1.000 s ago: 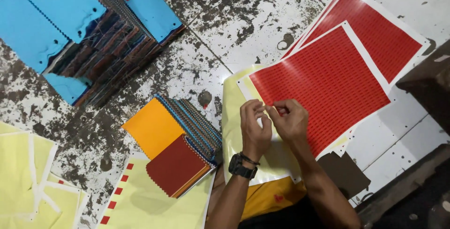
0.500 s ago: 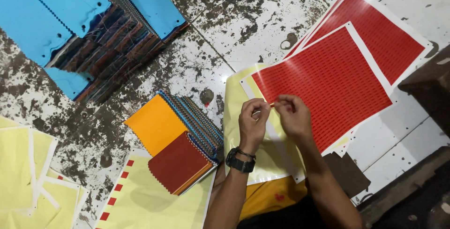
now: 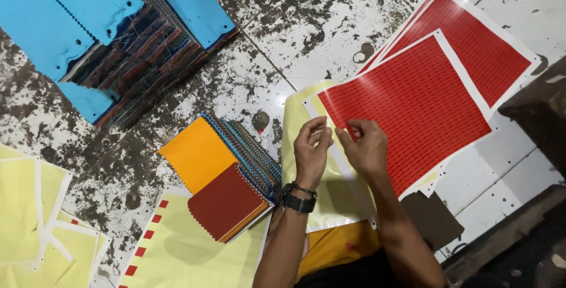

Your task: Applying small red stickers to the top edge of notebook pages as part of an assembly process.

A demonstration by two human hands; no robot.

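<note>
Yellow backing sheets [image 3: 29, 217] lie at the far left on the stained floor [image 3: 283, 22], then a fanned stack of fabric swatches [image 3: 227, 176] topped orange and dark red. Beside it the left hand [image 3: 311, 153] pinches its fingertips at the near edge of the red sticker sheet [image 3: 413, 102]; whatever it nips is too small to tell. The right hand [image 3: 367, 149] presses that edge with curled fingers. A careless pull could tear or crease the thin sheet.

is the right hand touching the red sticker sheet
Touching. The head view shows the right hand lying on the red sticker sheet, fingertips pressed at its lower left edge with no gap.
</note>
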